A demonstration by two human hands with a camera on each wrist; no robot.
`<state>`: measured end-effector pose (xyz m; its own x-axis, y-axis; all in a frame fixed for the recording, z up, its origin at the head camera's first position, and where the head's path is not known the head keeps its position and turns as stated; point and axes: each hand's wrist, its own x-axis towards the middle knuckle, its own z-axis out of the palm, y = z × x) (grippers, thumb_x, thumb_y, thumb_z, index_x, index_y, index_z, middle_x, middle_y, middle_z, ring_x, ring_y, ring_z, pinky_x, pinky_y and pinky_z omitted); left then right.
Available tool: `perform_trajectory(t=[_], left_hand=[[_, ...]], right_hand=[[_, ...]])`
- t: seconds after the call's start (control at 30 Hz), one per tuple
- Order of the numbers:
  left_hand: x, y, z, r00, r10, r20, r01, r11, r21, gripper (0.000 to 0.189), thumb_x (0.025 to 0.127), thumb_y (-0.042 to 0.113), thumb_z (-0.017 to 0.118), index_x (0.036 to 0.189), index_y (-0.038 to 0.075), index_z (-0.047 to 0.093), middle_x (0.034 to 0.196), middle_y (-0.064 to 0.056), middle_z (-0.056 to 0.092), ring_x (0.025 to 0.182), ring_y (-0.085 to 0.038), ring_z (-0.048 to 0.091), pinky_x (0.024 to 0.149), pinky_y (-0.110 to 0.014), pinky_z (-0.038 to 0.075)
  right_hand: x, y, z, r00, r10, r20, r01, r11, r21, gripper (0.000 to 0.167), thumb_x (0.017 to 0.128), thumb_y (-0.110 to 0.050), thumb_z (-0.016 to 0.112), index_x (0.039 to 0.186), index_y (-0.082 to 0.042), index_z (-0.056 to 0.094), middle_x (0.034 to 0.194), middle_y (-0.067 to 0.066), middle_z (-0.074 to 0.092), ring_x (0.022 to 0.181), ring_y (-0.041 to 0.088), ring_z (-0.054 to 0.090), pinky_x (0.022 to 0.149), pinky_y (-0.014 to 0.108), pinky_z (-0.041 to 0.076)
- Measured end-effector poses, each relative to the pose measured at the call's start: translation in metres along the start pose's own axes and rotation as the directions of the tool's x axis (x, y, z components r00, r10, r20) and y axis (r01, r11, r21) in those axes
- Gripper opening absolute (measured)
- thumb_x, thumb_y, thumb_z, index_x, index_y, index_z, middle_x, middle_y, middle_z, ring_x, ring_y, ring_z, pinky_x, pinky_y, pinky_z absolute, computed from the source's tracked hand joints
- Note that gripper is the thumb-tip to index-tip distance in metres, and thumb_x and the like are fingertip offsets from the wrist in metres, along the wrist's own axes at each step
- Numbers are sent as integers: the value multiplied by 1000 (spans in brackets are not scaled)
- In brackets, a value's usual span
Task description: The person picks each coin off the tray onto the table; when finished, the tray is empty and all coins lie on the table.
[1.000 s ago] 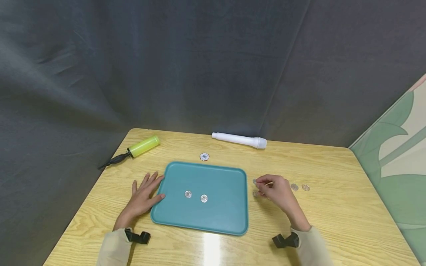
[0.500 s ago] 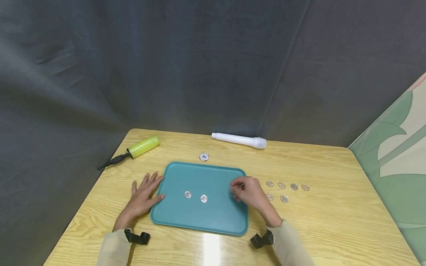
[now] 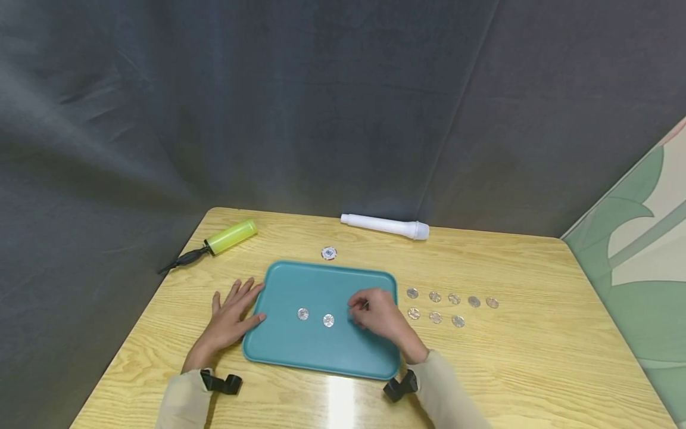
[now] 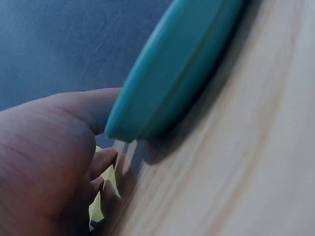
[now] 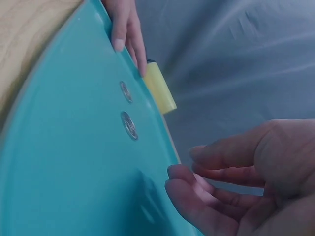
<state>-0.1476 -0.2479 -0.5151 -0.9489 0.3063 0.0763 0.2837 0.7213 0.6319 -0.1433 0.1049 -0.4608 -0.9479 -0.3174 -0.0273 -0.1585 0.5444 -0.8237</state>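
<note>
Two silver coins, the left one (image 3: 303,314) and the right one (image 3: 329,320), lie flat on a teal tray (image 3: 321,356). Above the tray's right half hovers my right hand (image 3: 375,313), just right of these coins. The right wrist view shows its fingers loosely bent, thumb apart from the fingertips, nothing between them. My left hand (image 3: 231,322) rests at the tray's left edge with fingers spread. Its thumb (image 4: 101,105) lies over the rim in the left wrist view. Right of the tray, several more coins lie in two rows, among them a near-row coin (image 3: 414,313).
Behind the tray lies a poker chip (image 3: 329,254), with a white toy microphone (image 3: 384,225) farther back. A yellow-green hand pump (image 3: 230,236) with a black nozzle lies at the back left of the wooden table (image 3: 536,357). A dark curtain (image 3: 343,107) hangs behind.
My right hand has let go of a coin at the left end of the far row on the table, then moved left over the tray. My left hand and the tray stay put.
</note>
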Motion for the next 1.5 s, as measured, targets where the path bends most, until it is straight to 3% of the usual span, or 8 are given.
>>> perform_trajectory(t=[0.33, 0.7, 1.03, 1.5], left_hand=[[0, 0, 0, 1000, -5, 1, 5, 1000, 5, 69, 95, 35, 66, 155, 16, 40, 164, -25, 26, 153, -54, 10, 111, -79, -9], [0, -1, 0, 1000, 0, 3, 0, 1000, -1, 69, 95, 35, 67, 155, 16, 40, 164, -25, 26, 152, -54, 9, 111, -79, -10], [-1, 0, 0, 1000, 11, -5, -11, 1000, 5, 68, 95, 34, 66, 155, 16, 40, 163, -25, 27, 152, -54, 10, 110, -79, -9], [0, -1, 0, 1000, 11, -1, -11, 1000, 7, 68, 95, 35, 66, 155, 16, 40, 164, -25, 26, 152, -54, 10, 110, -79, -9]], right_hand=[[11, -3, 19, 999, -28, 21, 29, 997, -71, 8, 84, -2, 74, 92, 1, 75, 74, 8, 71, 51, 5, 58, 45, 17, 48], [14, -5, 31, 998, -64, 22, 67, 982, -175, 15, 77, -3, 80, 91, -4, 76, 85, 7, 75, 79, 15, 67, 69, 24, 54], [11, -10, 42, 999, -40, 2, 40, 980, -194, 23, 74, -6, 84, 97, -7, 78, 89, 4, 75, 85, 15, 66, 76, 28, 54], [11, -11, 54, 995, -68, -77, 42, 952, -303, 22, 74, -8, 86, 94, -10, 78, 83, -1, 73, 80, 12, 66, 69, 28, 52]])
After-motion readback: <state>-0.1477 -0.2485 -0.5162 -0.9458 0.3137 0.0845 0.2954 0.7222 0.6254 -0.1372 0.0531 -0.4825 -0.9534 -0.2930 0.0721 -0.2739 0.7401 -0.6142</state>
